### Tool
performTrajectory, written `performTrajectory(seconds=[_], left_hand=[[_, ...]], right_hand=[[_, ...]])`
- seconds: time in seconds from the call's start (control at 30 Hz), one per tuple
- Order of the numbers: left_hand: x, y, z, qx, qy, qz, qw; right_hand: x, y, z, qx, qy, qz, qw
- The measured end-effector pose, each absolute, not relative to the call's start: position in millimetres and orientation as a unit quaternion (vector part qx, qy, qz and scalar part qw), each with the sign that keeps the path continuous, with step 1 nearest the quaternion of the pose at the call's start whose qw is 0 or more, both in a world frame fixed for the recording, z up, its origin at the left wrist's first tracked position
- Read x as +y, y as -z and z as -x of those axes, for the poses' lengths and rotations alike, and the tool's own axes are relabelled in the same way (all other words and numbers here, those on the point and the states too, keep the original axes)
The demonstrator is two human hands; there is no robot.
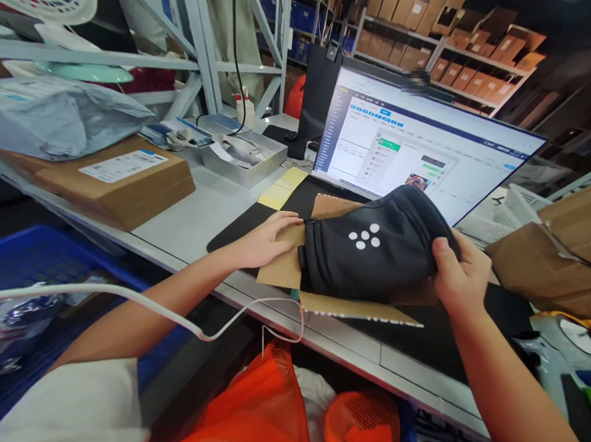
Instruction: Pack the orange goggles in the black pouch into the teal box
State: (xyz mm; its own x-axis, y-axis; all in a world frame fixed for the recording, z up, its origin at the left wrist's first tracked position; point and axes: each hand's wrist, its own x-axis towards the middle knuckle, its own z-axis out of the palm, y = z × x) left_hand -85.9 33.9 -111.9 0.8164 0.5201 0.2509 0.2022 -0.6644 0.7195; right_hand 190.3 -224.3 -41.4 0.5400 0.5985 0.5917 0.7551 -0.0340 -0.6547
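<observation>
A black soft pouch [374, 249] with several white dots lies tilted over an open cardboard box [280, 260], hiding most of the box's inside. My right hand [460, 271] grips the pouch's right end, thumb in front and the other fingers partly hidden behind. At the box's left side, my left hand [269, 239] rests against a flap with its fingers stretched out and thumb apart. The box's near flap [360, 310] folds outward over the table edge. A black mat [245, 228] lies beneath the box.
Behind the box stands a lit monitor [371, 132]. A taped carton [113, 170] with a grey plastic parcel [56, 116] is at the left, near a metal tray [244, 158]. A white cable [169, 317] crosses my left forearm. A brown package [548, 263] stands right.
</observation>
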Motion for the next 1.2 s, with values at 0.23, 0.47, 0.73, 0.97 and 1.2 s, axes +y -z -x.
performTrajectory(seconds=[0.23,0.47,0.73,0.97,1.2], left_hand=[[23.1,106.1,84.6,0.185,-0.28,-0.872,0.356],[34.5,102.2,61.7,0.244,-0.246,-0.879,0.327],[32.2,98.0,64.2,0.255,-0.218,-0.896,0.291],[22.6,95.9,71.1,0.247,-0.206,-0.899,0.297],[17.9,99.0,71.0,0.225,-0.225,-0.905,0.282]], right_hand=[[-222.9,53.4,-194.5,-0.432,0.241,0.676,0.546],[-213.5,-5.7,-186.2,-0.455,0.388,0.671,0.438],[-175.5,-61.4,-173.0,-0.6,0.306,0.68,0.289],[-165.3,-27.1,-150.9,-0.706,0.177,0.642,0.239],[-166.0,-9.4,-132.2,-0.748,0.07,0.638,0.168]])
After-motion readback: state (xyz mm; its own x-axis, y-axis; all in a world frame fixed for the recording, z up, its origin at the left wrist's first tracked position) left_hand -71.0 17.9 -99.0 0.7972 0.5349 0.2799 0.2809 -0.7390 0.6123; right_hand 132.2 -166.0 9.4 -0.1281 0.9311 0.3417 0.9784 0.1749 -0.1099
